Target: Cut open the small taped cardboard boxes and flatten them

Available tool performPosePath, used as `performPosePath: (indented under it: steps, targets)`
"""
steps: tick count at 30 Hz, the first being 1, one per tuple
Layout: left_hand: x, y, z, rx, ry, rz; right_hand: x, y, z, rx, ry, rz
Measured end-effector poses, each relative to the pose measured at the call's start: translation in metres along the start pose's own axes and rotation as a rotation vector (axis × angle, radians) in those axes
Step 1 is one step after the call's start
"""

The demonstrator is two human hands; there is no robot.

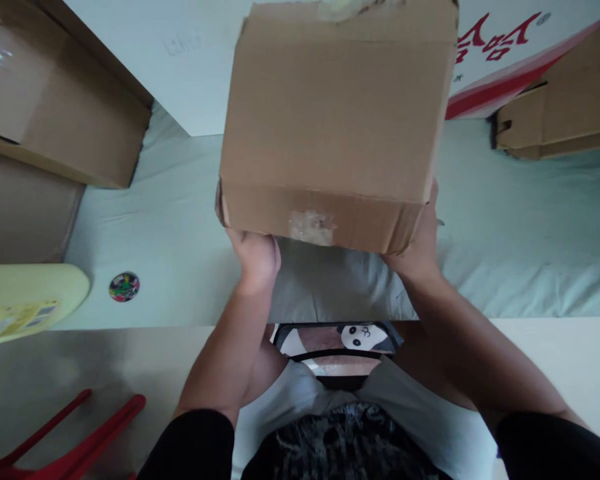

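Observation:
I hold a plain brown cardboard box [330, 113] up in front of me, above a pale green sheet [505, 227]. My left hand [253, 257] grips its near bottom left corner from below. My right hand [420, 243] clasps the near right corner, fingers wrapped round the edge. A torn patch of tape residue shows on the box's near face. The box hides most of my fingers and the surface behind it.
More cardboard boxes [55, 100] stand at the left and at the far right [565, 107]. A yellow board [25, 300] and a small round badge [124, 287] lie left. Red bars [80, 440] cross the floor at bottom left. White wall behind.

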State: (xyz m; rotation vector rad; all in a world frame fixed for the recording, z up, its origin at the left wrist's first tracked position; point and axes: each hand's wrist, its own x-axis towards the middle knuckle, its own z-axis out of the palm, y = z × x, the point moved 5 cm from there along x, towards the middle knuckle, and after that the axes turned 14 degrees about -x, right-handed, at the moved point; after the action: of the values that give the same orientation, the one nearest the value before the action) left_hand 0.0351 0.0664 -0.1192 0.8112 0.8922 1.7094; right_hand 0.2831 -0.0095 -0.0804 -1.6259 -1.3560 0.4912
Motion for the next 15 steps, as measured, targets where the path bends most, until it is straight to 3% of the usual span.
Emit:
performPosePath:
  steps: [3,8,15]
  targets:
    - [-0.017,0.001,0.016,0.065,-0.023,0.197,0.004,0.001,-0.010,-0.061,0.093,0.074]
    - [-0.025,-0.014,0.016,0.007,0.027,0.090,0.005,-0.002,-0.020,-0.153,0.213,0.049]
    - [-0.012,-0.012,0.009,-0.118,0.103,-0.030,0.003,0.014,-0.015,-0.054,0.135,-0.215]
